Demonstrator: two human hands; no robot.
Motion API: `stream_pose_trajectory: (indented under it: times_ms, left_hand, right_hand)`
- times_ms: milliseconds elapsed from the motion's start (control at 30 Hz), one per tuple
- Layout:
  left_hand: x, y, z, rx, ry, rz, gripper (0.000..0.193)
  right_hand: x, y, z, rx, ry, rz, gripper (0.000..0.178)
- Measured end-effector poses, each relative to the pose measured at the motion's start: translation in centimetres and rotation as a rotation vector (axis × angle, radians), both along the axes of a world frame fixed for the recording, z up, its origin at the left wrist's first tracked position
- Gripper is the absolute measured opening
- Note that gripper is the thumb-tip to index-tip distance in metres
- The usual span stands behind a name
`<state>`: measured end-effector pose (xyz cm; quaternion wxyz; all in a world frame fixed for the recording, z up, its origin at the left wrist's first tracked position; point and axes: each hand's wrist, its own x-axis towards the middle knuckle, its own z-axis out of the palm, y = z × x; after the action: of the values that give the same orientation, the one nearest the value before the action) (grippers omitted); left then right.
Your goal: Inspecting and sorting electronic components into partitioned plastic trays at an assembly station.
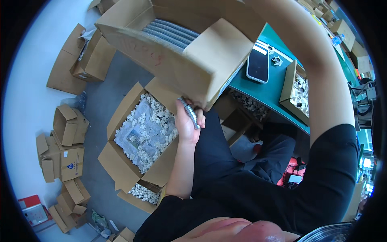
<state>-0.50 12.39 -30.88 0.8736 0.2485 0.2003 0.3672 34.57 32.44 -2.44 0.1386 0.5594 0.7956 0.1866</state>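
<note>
My left hand [186, 126] is closed around a short stack of round silvery metal pieces [190, 113], just below a corner of a large cardboard box [173, 68]. Whether the hand touches that box I cannot tell. Inside the box lie several long ribbed silvery rows [171, 34] beside a bare cardboard flap. My right arm [322, 68] stretches up past the far side of the box, and its hand is outside the picture. Below and left of the large box, an open carton [121, 161] holds many small white pieces [151, 121] on and around clear plastic.
On the green table [242, 80] at the right lie a phone [258, 64] and a small open box [288, 84] of white and dark parts. Several cardboard boxes [72, 161] stand along the white wall at the left. My legs [213, 149] are beneath the table's near edge.
</note>
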Motion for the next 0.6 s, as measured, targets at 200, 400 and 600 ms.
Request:
stream_pose_trajectory:
  times_ms: [200, 400, 600]
  left_hand:
    - [5.3, -0.8, 0.2, 0.134, 0.117, -0.185, 0.053]
    - [4.2, -0.2, -0.1, 0.255, 0.249, -0.133, 0.051]
    - [-1.4, 1.8, 4.2, 0.365, 0.245, 0.099, 0.047]
  right_hand:
    - [-2.4, -9.2, -3.8, 0.068, 0.636, -0.090, 0.034]
    - [-5.3, -16.0, -9.6, 0.011, 0.542, -0.140, 0.042]
    - [-3.1, -23.0, -8.2, 0.610, 1.177, -0.438, 0.037]
